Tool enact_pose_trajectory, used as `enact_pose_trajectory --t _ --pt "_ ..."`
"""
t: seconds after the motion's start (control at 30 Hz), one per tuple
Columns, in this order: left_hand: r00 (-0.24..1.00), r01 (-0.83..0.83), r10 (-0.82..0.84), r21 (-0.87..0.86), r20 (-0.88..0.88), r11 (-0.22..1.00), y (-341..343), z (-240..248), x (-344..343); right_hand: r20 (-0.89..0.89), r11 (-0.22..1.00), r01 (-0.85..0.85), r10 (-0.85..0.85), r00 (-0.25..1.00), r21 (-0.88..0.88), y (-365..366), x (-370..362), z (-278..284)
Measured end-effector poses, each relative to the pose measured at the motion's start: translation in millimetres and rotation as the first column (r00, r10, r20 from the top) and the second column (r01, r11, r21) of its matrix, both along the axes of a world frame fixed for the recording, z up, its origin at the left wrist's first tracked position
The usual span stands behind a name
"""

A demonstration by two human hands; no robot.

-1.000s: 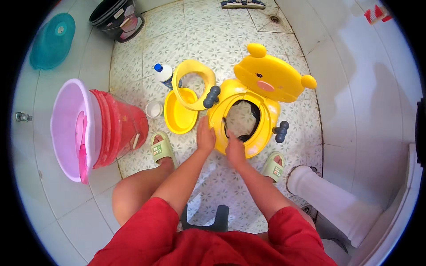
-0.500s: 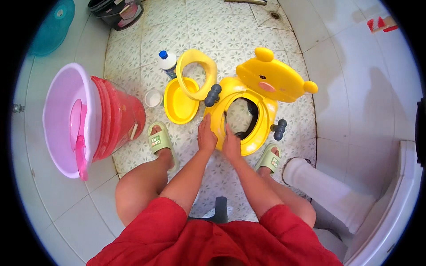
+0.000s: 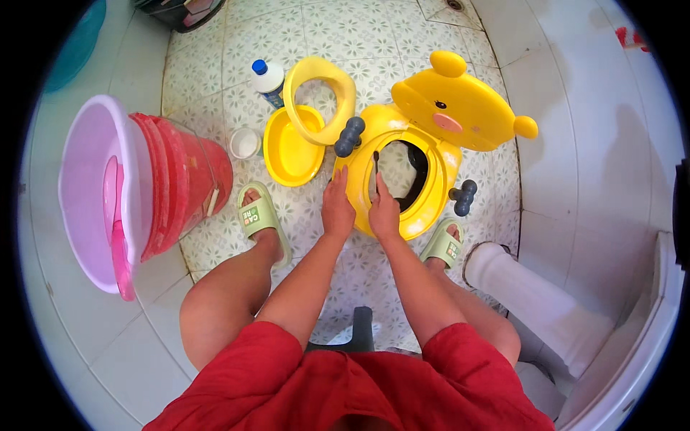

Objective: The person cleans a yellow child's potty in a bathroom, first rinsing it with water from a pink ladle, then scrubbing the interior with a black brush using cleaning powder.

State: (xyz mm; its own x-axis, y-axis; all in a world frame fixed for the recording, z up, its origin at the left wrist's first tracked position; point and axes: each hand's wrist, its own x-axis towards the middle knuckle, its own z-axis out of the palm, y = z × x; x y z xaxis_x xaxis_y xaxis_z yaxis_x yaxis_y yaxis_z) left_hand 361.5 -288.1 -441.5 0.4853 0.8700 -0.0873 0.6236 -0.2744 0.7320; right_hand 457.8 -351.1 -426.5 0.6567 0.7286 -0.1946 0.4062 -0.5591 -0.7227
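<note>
A yellow child's potty [image 3: 412,228] with an animal-face lid [image 3: 460,108] tipped back stands on the floor before me. My left hand [image 3: 338,208] lies against its left side, fingers stretched along the yellow shell. At the near edge of the round opening, my right hand [image 3: 384,213] is closed on a thin dark stick-like tool [image 3: 376,162]. The tool points away from me along the opening's left inner wall; its kind cannot be made out. A yellow seat ring [image 3: 341,86] leans over a yellow oval basin [image 3: 293,176] left of the potty.
A white bottle with blue cap [image 3: 269,80] and a small white cup [image 3: 245,144] stand by the basin. At left, a lilac basin [image 3: 83,194] holding a pink dipper [image 3: 118,251] rests against red buckets [image 3: 183,179]. A white pedestal [image 3: 539,305] stands at right.
My view has shifted slightly. My right hand has moved a little and more of the dark tool shows above its fingers. My left hand stays at the potty's left side.
</note>
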Motion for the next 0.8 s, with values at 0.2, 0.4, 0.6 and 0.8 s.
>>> enact_pose_trajectory --t 0.2,0.4,0.6,0.8 --pt "0.999 -0.014 0.022 -0.183 0.042 0.983 12 3 -10 -0.089 0.998 -0.031 0.027 0.996 -0.048 -47 -50 -8" --pt "0.998 -0.062 0.062 -0.038 0.002 0.997 12 4 -1 -0.027 0.992 0.121 -0.122 0.992 -0.032 33 12 13" --pt "0.977 -0.050 0.007 -0.201 -0.213 0.978 20 20 4 0.017 0.984 0.135 -0.138 0.990 0.119 4 -37 -9" --pt "0.976 0.006 -0.032 -0.124 -0.215 0.992 22 21 3 -0.137 0.964 0.254 -0.263 0.955 -0.084 47 24 4"
